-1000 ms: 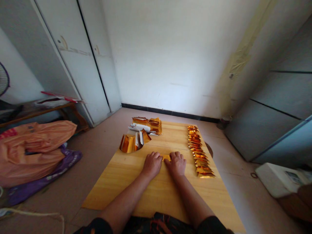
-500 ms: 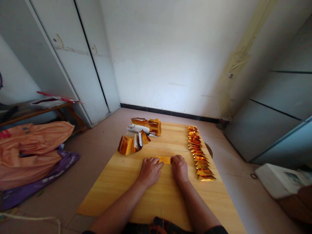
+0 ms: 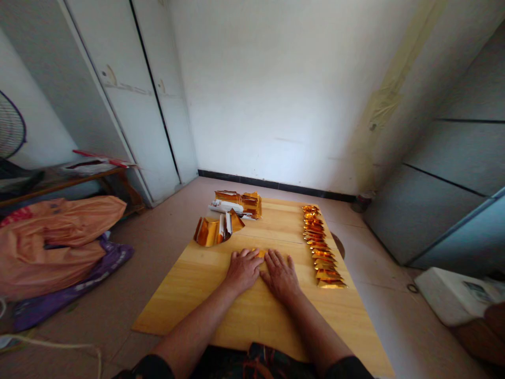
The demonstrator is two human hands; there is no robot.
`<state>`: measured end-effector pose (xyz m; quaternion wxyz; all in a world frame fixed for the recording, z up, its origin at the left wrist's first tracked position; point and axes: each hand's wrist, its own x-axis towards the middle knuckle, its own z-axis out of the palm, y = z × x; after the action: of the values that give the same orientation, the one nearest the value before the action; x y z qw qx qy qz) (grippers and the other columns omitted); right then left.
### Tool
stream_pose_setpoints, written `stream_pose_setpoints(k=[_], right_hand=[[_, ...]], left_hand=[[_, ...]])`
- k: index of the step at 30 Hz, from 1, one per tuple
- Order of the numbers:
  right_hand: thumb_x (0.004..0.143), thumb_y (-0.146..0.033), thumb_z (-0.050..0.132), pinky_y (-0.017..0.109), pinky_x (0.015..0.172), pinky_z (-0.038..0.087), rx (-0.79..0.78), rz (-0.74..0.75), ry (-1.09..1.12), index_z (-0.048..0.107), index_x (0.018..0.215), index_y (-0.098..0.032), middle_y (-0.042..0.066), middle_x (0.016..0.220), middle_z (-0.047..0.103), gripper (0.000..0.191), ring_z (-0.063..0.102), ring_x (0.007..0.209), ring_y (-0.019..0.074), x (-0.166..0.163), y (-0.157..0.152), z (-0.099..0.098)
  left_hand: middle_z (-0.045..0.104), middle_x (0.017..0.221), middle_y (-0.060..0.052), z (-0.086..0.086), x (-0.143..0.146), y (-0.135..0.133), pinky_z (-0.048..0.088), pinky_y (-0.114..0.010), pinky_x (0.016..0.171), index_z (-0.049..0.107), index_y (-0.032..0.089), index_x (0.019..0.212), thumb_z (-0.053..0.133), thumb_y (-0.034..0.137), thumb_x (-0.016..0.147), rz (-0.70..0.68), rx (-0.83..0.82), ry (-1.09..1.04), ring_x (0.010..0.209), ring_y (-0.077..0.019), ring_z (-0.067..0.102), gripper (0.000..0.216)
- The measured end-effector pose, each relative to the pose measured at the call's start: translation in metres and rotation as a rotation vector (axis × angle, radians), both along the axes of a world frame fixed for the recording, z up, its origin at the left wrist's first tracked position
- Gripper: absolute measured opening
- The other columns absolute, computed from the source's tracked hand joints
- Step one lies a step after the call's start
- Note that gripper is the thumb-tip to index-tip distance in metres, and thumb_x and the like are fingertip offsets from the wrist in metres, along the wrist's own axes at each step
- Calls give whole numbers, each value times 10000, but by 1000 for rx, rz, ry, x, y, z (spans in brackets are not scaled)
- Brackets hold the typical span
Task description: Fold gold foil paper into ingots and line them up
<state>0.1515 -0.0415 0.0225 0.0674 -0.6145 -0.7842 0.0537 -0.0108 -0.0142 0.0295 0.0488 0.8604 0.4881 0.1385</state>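
Observation:
Under my fingertips on the wooden table lies a small strip of gold foil paper, mostly covered by both hands. My left hand rests on its left part, palm down, with the fingers laid out over it. My right hand lies flat on its right part, fingers stretched and slightly spread. To the right runs a row of folded gold foil pieces, overlapping one another. A loose fan of gold and white paper sheets stands at the table's left edge.
Behind the fan are bundled gold papers and a white roll-like bundle. The wooden table ends close to my body. Orange and purple bags lie on the floor at left; a white box stands at right.
My right hand has moved left and flattened over the foil paper, so less gold shows between the hands. My left hand stays near its place. The view has shifted slightly left.

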Motion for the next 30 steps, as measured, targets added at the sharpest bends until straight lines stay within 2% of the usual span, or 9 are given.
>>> stream_pose_setpoints(k=[3, 7, 12, 16, 20, 25, 30], right_hand=[[923, -507, 331, 553, 1101, 113, -21, -34, -21, 315, 1438, -223, 89, 1507, 254, 589, 208, 1393, 245, 11, -5, -3], [922, -511, 320, 583, 1088, 118, -31, -65, -52, 311, 1440, -220, 92, 1507, 247, 594, 203, 1395, 258, 24, -11, -1], [900, -502, 384, 585, 1073, 171, 7, -120, -59, 297, 1446, -227, 89, 1516, 218, 618, 203, 1393, 277, 21, -10, 6], [906, -502, 387, 525, 1089, 201, 101, 15, -39, 307, 1444, -219, 100, 1504, 252, 613, 225, 1389, 259, 11, -4, 3], [926, -511, 351, 513, 1091, 212, 108, 115, -30, 382, 1408, -213, 104, 1467, 337, 567, 294, 1361, 253, 7, -4, -4], [932, -520, 326, 554, 1092, 182, 68, 102, -22, 361, 1416, -203, 96, 1480, 307, 579, 271, 1371, 249, 9, -8, -3], [930, -525, 320, 575, 1088, 161, 24, 99, -16, 339, 1425, -222, 86, 1491, 286, 580, 251, 1379, 247, 14, -11, 0]], left_hand=[[523, 1349, 8, -5, -1, -3, 322, -505, 947, 599, 348, 1105, 481, 203, 841, -5, 18, -12, 1170, -243, 453, 324], [534, 1335, 5, -11, -2, -8, 209, -595, 1027, 577, 378, 1146, 498, 183, 833, 15, 59, -37, 1234, -259, 409, 377], [569, 1290, -9, -9, 2, -10, 186, -607, 1039, 603, 349, 1093, 500, 179, 843, 13, 86, -57, 1260, -260, 393, 320], [608, 1221, -23, -8, 5, -7, 200, -598, 1039, 635, 316, 1019, 510, 180, 845, 13, 99, -77, 1240, -259, 419, 253], [586, 1266, 0, -12, 4, -6, 186, -620, 1041, 633, 348, 1038, 540, 211, 839, 38, 69, -100, 1252, -268, 414, 259], [547, 1327, 30, -10, -3, -8, 204, -628, 1035, 599, 413, 1131, 545, 248, 838, 49, 9, -94, 1266, -277, 403, 340], [541, 1335, 36, -7, -10, -12, 245, -599, 1033, 608, 397, 1142, 520, 271, 845, 90, -31, -105, 1266, -268, 415, 334]])
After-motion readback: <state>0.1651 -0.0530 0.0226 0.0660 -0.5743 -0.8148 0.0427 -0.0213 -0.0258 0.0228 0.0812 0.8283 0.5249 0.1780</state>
